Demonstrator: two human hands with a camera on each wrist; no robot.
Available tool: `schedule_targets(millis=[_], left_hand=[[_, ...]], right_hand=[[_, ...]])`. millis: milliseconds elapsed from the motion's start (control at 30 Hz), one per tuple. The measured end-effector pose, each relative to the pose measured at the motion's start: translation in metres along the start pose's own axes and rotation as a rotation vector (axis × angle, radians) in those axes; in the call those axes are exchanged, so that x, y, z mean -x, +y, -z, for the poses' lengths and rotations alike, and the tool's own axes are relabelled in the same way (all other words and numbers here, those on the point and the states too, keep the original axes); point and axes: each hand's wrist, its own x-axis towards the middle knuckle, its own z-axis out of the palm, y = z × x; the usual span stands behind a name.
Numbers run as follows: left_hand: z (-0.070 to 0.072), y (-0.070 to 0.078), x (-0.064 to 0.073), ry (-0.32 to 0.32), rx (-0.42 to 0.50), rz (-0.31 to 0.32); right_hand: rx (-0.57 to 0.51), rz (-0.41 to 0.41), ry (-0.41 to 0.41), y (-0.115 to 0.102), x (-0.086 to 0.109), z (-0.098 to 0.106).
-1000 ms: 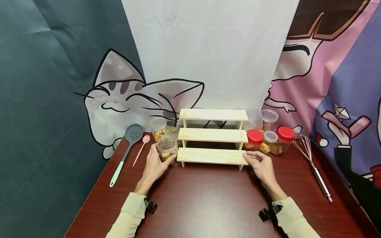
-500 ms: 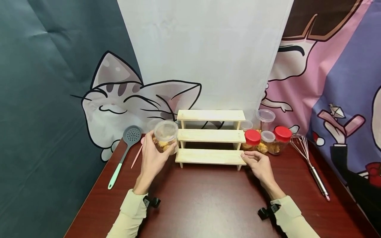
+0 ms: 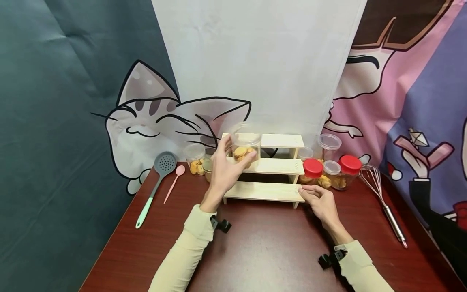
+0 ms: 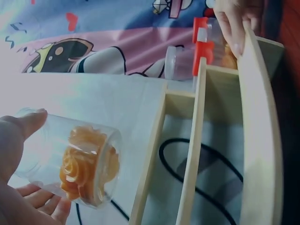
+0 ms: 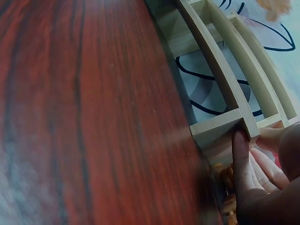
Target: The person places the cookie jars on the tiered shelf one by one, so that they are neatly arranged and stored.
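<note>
Jar (image 3: 247, 142), clear-walled, holding orange-yellow pieces (image 3: 240, 153) low inside, hanging before the upper shelves (image 3: 282, 140) of a wooden rack (image 3: 279, 166), left hand (image 3: 227, 169) curling round it, right hand (image 3: 322, 203) pinching the bottom shelf's (image 3: 262, 190) right end, red-lidded jars (image 3: 344, 173) standing just beyond, showing similar pieces.

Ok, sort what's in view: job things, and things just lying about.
In the job: clear jar in the left hand; wooden rack pinched by the right hand; probably the other jars.

Apparently lying about: perforated skimmer; pink spoon; whisk.
</note>
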Motion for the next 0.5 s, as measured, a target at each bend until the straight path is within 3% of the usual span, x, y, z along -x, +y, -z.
schedule_targets(millis=[233, 500], left_hand=[[-0.046, 0.001, -0.028, -0.037, 0.126, -0.015], [-0.091, -0.005, -0.048, -0.083, 0.155, -0.009]], right_hand=[[0.037, -0.002, -0.008, 0.001, -0.001, 0.004], [0.055, 0.011, -0.015, 0.001, -0.002, 0.001]])
